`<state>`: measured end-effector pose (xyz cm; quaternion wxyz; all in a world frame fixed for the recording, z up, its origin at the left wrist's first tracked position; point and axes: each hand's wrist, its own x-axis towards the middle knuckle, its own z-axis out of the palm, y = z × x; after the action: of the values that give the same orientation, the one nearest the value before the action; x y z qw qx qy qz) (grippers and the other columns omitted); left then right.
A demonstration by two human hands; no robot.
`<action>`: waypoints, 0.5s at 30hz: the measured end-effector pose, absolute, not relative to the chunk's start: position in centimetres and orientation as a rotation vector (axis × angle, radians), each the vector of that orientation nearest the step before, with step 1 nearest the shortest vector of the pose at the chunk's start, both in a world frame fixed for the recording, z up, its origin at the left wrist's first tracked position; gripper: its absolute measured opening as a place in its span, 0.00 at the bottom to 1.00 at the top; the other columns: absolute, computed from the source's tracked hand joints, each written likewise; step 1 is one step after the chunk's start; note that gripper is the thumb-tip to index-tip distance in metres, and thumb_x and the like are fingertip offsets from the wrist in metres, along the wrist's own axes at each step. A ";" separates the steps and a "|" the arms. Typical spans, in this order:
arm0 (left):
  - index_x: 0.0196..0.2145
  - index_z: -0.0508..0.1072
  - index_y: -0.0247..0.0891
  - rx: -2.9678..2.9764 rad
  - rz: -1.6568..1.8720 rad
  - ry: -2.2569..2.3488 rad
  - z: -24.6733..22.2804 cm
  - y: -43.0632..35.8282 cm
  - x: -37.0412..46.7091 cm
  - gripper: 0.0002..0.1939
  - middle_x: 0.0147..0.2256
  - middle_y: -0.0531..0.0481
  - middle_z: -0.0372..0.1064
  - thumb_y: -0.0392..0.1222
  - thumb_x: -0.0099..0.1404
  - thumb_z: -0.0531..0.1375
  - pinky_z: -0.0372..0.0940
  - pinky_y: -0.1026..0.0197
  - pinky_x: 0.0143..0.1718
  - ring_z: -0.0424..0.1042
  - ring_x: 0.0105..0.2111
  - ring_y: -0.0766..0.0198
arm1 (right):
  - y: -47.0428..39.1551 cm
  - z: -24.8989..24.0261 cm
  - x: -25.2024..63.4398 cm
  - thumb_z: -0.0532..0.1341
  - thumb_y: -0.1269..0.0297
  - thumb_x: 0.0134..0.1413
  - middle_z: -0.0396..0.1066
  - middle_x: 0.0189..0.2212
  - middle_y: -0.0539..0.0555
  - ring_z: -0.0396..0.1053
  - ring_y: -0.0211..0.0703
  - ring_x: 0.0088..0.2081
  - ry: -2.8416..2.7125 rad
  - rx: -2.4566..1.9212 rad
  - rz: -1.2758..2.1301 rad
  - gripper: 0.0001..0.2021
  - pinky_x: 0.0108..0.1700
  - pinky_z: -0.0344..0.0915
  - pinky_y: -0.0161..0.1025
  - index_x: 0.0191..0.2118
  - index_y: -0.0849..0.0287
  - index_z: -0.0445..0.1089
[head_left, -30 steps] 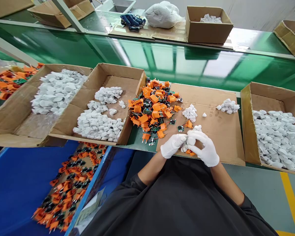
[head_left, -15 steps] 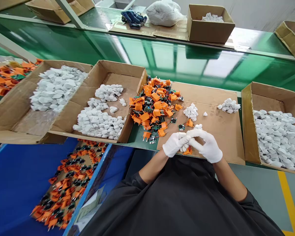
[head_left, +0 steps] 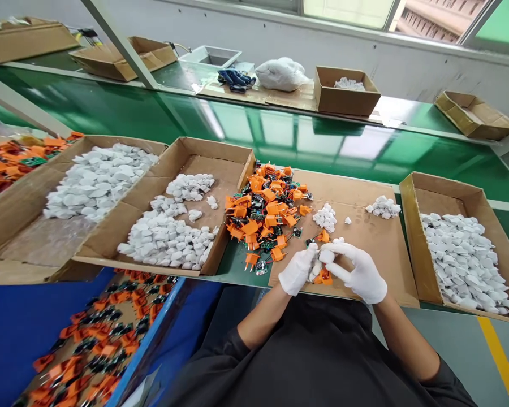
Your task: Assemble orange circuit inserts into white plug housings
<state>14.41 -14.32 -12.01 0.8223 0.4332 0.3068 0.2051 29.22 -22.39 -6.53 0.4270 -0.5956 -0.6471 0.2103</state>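
My left hand (head_left: 294,273), in a white glove, is closed near the front edge of the cardboard sheet. What it holds is mostly hidden by its fingers. Between thumb and fingers of my right hand (head_left: 361,272), also gloved, is a white putty-like lump (head_left: 327,256), right beside the left fingertips. An orange plug piece (head_left: 323,277) shows just below the hands; whether it is held or lying there I cannot tell. Beyond the fingers lie another orange plug piece (head_left: 323,236) and a cluster of small white lumps (head_left: 324,217).
Left of the hands is a heap of orange plug pieces with circuit boards (head_left: 265,209). Cardboard boxes of white lumps stand at the left (head_left: 220,257) and right (head_left: 411,237). A small white pile (head_left: 383,207) lies on the cardboard sheet (head_left: 365,189). A blue bin (head_left: 21,333) is lower left.
My fingertips were together and have moved slightly apart, bringing the white lump in my right hand into sight. The camera has tilted up, showing more of the back wall.
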 end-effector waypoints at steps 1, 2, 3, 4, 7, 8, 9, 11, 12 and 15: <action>0.22 0.71 0.34 0.845 0.458 0.637 -12.1 -14.2 14.5 0.39 0.13 0.57 0.56 0.78 0.53 0.53 0.46 0.66 0.15 0.52 0.12 0.74 | -21.6 -5.9 29.7 0.63 0.66 0.57 0.79 0.39 0.52 0.77 0.44 0.39 -1.588 -1.508 0.537 0.12 0.46 0.74 0.43 0.47 0.55 0.73; 0.27 0.74 0.32 0.769 0.482 0.619 -12.2 -14.1 14.5 0.39 0.14 0.57 0.57 0.78 0.53 0.54 0.46 0.66 0.15 0.52 0.12 0.74 | -20.4 -5.2 30.3 0.63 0.65 0.57 0.79 0.38 0.52 0.77 0.44 0.39 -1.543 -1.531 0.542 0.11 0.47 0.74 0.43 0.46 0.55 0.74; 0.33 0.76 0.31 0.704 0.504 0.605 -12.3 -14.1 14.5 0.39 0.16 0.57 0.59 0.77 0.53 0.55 0.47 0.67 0.15 0.54 0.13 0.74 | -18.9 -4.6 31.2 0.62 0.64 0.58 0.79 0.39 0.52 0.76 0.43 0.40 -1.513 -1.554 0.553 0.09 0.49 0.73 0.43 0.44 0.55 0.74; 0.39 0.76 0.30 0.662 0.521 0.592 -12.3 -14.1 14.5 0.40 0.18 0.56 0.62 0.75 0.53 0.57 0.48 0.67 0.16 0.56 0.14 0.73 | -17.0 -3.9 32.2 0.63 0.62 0.57 0.79 0.41 0.52 0.76 0.43 0.42 -1.472 -1.573 0.527 0.10 0.50 0.73 0.43 0.44 0.55 0.74; 0.46 0.75 0.28 0.676 0.532 0.565 -12.4 -14.3 14.3 0.40 0.22 0.53 0.67 0.71 0.54 0.61 0.53 0.67 0.18 0.61 0.18 0.72 | -9.9 -3.0 36.0 0.63 0.60 0.57 0.79 0.44 0.53 0.75 0.42 0.46 -1.409 -1.785 0.440 0.11 0.53 0.70 0.40 0.44 0.57 0.75; 0.47 0.75 0.28 0.705 0.526 0.558 -12.5 -14.4 14.3 0.40 0.23 0.52 0.69 0.70 0.54 0.61 0.54 0.67 0.19 0.62 0.18 0.72 | -7.5 -3.1 37.3 0.63 0.60 0.57 0.79 0.45 0.54 0.75 0.41 0.47 -1.374 -1.904 0.420 0.12 0.53 0.70 0.39 0.45 0.58 0.74; 0.47 0.75 0.28 0.734 0.525 0.555 -12.6 -14.5 14.3 0.39 0.24 0.50 0.70 0.69 0.55 0.61 0.55 0.66 0.19 0.62 0.18 0.72 | -5.1 -3.2 38.6 0.63 0.62 0.58 0.78 0.45 0.56 0.76 0.40 0.46 -1.346 -1.964 0.408 0.14 0.53 0.70 0.38 0.48 0.61 0.73; 0.47 0.75 0.28 0.769 0.529 0.550 -13.0 -14.7 14.2 0.39 0.25 0.49 0.71 0.69 0.56 0.60 0.56 0.66 0.20 0.63 0.18 0.71 | -1.3 -3.7 40.7 0.61 0.67 0.59 0.78 0.46 0.58 0.76 0.40 0.46 -1.302 -2.052 0.380 0.17 0.52 0.70 0.39 0.54 0.64 0.68; 0.47 0.75 0.28 0.772 0.526 0.538 -13.2 -14.8 14.2 0.38 0.25 0.48 0.72 0.69 0.56 0.60 0.57 0.66 0.20 0.64 0.18 0.71 | 0.0 -4.0 41.6 0.62 0.68 0.59 0.78 0.45 0.59 0.75 0.41 0.45 -1.283 -2.101 0.364 0.17 0.52 0.70 0.41 0.54 0.66 0.68; 0.46 0.76 0.30 0.753 0.509 0.483 -13.9 -14.8 14.3 0.36 0.24 0.49 0.71 0.67 0.55 0.62 0.57 0.66 0.19 0.64 0.18 0.70 | 2.1 -4.7 43.4 0.62 0.64 0.61 0.75 0.46 0.59 0.74 0.46 0.47 -1.230 -2.238 0.294 0.14 0.52 0.70 0.48 0.50 0.65 0.70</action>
<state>14.34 -14.79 -13.94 0.8705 0.3599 0.2312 0.2434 43.39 2.09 -4.74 0.2816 -0.8353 -0.4592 0.1099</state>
